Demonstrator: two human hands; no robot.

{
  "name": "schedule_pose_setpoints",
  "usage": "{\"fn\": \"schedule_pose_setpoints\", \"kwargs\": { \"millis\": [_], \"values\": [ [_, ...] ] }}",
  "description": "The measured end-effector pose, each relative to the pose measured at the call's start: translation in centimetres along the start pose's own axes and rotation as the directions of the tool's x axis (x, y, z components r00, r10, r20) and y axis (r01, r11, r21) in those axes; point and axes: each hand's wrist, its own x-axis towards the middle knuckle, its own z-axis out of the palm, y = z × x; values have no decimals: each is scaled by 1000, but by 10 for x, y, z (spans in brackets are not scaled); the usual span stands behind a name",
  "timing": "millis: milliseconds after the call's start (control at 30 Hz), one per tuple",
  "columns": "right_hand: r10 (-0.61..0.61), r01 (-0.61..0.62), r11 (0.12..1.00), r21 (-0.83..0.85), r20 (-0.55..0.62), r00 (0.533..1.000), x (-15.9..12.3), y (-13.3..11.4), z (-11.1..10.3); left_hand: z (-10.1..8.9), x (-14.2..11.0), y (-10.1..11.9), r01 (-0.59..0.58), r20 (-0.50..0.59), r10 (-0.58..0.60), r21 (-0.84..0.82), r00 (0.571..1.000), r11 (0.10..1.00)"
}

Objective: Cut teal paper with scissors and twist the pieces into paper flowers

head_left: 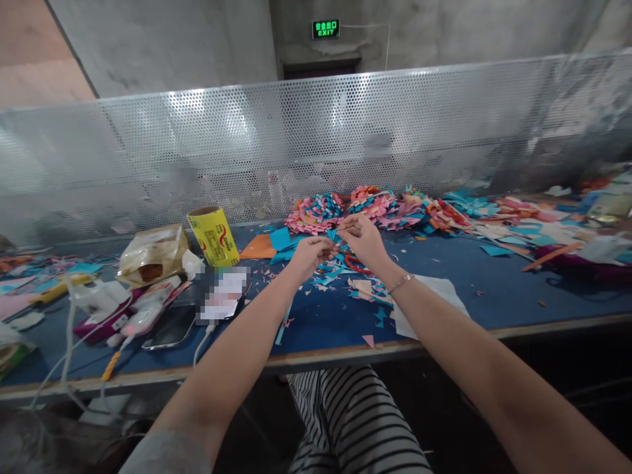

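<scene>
Both my arms reach out over a blue table [518, 289]. My left hand [311, 253] is closed in a pinch on a small blue paper piece [334, 234]. My right hand [363, 236] is closed too, its fingertips pinching the same small piece from the right. The two hands touch at the fingertips above a litter of cut paper scraps [345, 276] and a red ring-shaped thing [356, 264], perhaps scissor handles. Behind them lie folded paper flowers [316, 212] in pink, blue and orange.
A yellow roll [213, 236], a brown paper bag [153, 255], phones and chargers with cables [148, 316] lie at the left. White sheets [434, 296] sit right of my wrist. More coloured paper [518, 217] covers the right. A perforated metal screen [316, 145] backs the table.
</scene>
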Motion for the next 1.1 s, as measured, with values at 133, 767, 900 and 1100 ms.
{"fn": "schedule_pose_setpoints", "kwargs": {
  "millis": [133,767,900,1100],
  "values": [
    [2,-2,1000,9,0,1000,-2,-6,0,1,0,0,-15,3,15,19,1000,1000],
    [-8,9,1000,-10,7,1000,-2,-7,0,-2,3,-3,-159,-14,168,252,986,954],
    [-6,5,1000,-22,-16,1000,-2,-5,1,-4,4,-4,-181,10,188,325,982,928],
    [0,-2,999,-41,-44,999,-2,-3,2,-3,3,-3,-182,-4,192,297,981,937]
  ]
}}
